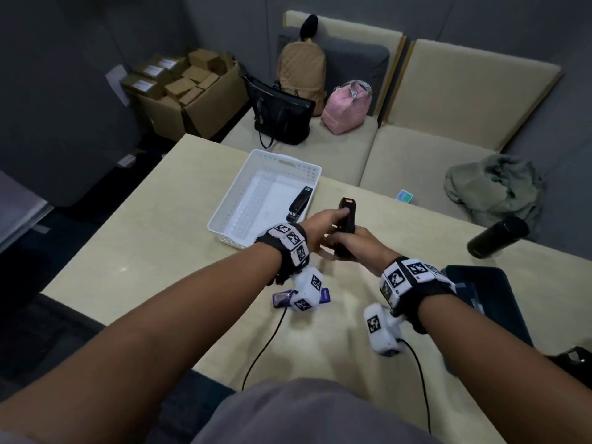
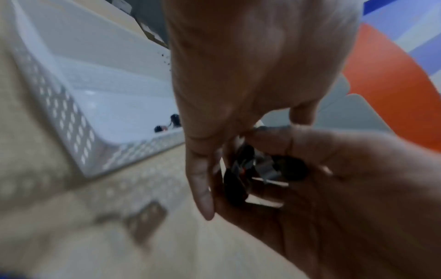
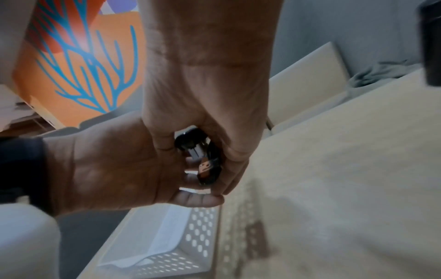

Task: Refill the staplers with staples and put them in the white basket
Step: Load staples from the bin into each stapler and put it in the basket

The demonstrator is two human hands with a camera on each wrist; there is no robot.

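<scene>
Black stapler (image 1: 345, 219) held above table; 2nd stapler (image 1: 300, 204) in white basket (image 1: 243, 187) (right side).

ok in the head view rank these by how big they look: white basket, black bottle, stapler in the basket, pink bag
1. white basket
2. pink bag, though it sits farther from the camera, so its real size is unsure
3. black bottle
4. stapler in the basket, clearly smallest

Counter (image 1: 144, 238): basket (image 1: 243, 184) at far centre, one stapler (image 1: 299, 204) inside (right side); second stapler (image 1: 346, 224) just right of basket; flask (image 1: 496, 236) lying far right.
</scene>
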